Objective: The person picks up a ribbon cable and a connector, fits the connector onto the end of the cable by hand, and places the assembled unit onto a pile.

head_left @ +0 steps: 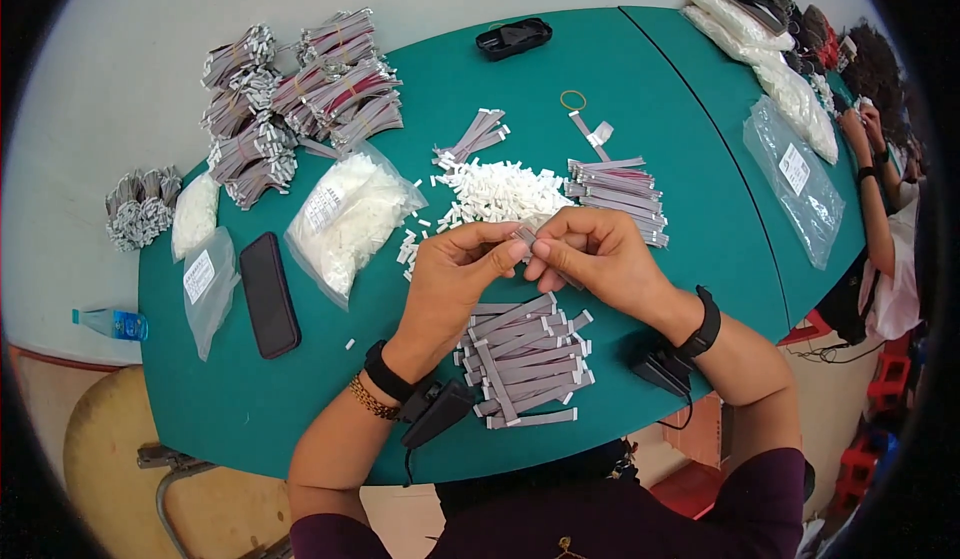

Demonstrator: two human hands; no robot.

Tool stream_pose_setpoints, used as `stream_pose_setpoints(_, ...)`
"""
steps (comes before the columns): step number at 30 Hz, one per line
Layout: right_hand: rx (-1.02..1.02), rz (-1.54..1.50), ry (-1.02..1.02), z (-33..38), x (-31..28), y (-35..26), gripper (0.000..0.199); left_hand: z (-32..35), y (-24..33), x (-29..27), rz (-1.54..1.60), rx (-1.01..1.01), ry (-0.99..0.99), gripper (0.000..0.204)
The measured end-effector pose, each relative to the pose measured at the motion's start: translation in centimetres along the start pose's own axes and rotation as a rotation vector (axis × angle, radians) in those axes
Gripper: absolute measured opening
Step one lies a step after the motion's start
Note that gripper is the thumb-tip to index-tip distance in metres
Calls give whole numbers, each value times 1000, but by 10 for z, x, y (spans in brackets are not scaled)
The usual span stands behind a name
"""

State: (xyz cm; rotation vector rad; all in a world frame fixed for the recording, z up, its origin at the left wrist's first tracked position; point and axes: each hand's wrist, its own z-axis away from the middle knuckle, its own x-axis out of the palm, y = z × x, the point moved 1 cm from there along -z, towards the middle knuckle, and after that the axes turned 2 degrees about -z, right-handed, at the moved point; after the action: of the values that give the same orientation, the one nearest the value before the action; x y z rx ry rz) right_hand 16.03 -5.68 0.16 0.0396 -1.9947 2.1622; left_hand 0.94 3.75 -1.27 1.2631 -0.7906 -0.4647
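Over the middle of the table, my left hand [447,277] and my right hand [612,267] meet fingertip to fingertip. Both pinch a short grey ribbon cable [526,238]; my fingers cover most of it, and whether a small white piece is also between them I cannot make out. Just beyond lies a heap of small white connector pieces [505,194]. Between my forearms is a loose pile of grey ribbon cables [530,364] with white ends. A neater stack of ribbon cables [617,199] sits beyond my right hand, and a few crossed ribbon cables [472,137] lie behind the heap.
Bundled cables [335,94] are piled at the far left. Nearer are a bag of white pieces [350,214], a black phone [270,296] and a plastic bottle [110,324]. A black case [513,39] lies at the back. Another person's arm [878,214] reaches in at right.
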Motion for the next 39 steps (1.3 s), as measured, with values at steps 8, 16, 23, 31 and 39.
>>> stream_pose_setpoints(8,-31,-9,12,1,2,3,13,3,3,1,-38,25,2,16)
stream_pose_setpoints(16,-29,-11,10,1,2,4,12,3,1,4,-49,48,10,14)
stream_pose_setpoints(23,-39,-56,0,2,4,5,14,4,0,3,6,9,4,14)
stream_pose_setpoints(31,-28,-60,-5,1,3,4,14,5,3,7,-20,59,16,14)
stream_pose_setpoints(39,-44,-25,-36,1,3,5,13,5,2,8,-113,138,49,14)
